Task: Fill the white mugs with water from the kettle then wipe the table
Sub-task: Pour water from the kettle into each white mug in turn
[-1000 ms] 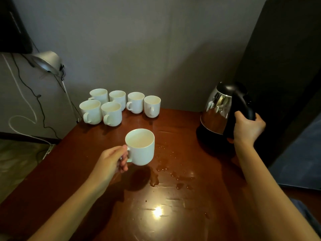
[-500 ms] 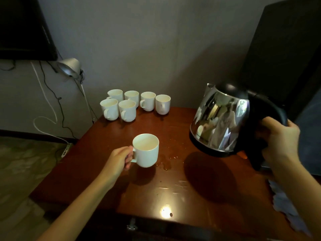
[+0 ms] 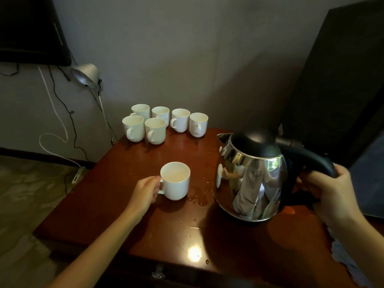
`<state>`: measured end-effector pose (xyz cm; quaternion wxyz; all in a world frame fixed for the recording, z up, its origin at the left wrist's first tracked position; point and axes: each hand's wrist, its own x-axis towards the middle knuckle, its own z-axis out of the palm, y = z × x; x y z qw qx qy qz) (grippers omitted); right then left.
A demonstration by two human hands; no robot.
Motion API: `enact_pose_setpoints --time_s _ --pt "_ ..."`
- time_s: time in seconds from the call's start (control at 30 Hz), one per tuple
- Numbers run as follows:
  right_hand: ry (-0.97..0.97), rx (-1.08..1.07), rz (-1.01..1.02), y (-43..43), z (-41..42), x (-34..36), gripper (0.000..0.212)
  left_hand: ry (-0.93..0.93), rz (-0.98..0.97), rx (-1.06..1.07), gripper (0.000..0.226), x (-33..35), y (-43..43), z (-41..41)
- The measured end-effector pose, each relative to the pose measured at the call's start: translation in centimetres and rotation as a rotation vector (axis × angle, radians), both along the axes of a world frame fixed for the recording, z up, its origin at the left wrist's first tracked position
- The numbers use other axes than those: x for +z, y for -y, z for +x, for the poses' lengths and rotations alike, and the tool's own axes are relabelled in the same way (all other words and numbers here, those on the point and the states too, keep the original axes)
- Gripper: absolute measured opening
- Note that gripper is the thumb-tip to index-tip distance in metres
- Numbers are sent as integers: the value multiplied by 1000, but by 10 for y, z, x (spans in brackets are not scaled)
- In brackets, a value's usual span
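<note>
Beyond the left grip (image 3: 146,190), six round white ceramic mugs (image 3: 158,123) cluster on the brown wooden table (image 3: 116,183). That grip pinches the handle of a seventh white mug (image 3: 175,180). To its right lie spilled drops (image 3: 197,197), then the shiny steel kettle (image 3: 251,179), its black handle clasped by the right grip (image 3: 330,190). This pour looks unstarted, and the wiping is left.

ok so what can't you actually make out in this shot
- Water inside the kettle: head view, steel wall and black lid hide it.
- Fill of the six back mugs: head view, too dim and small.
- Grip of the left hand on the handle of the near mug: head view, the hand's back covers it.
</note>
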<state>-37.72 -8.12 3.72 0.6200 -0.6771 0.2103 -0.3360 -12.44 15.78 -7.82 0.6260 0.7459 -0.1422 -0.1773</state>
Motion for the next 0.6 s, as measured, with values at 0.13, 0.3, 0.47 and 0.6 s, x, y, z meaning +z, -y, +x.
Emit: enact_pose_setpoints --time_s 0.13,0.3,0.47,0.6 --pt "-39 45 -17 -14 14 -2 21 18 -1 -4 40 -3 -3 4" --pt "-78 24 -3 -27 27 -6 28 53 -27 -16 41 -7 -6 5" --pt "-119 36 -23 -38 35 -1 27 104 -40 -34 35 -11 -7 6" --pt "-173 39 -62 -41 41 0 25 124 -85 -63 35 -15 -11 7"
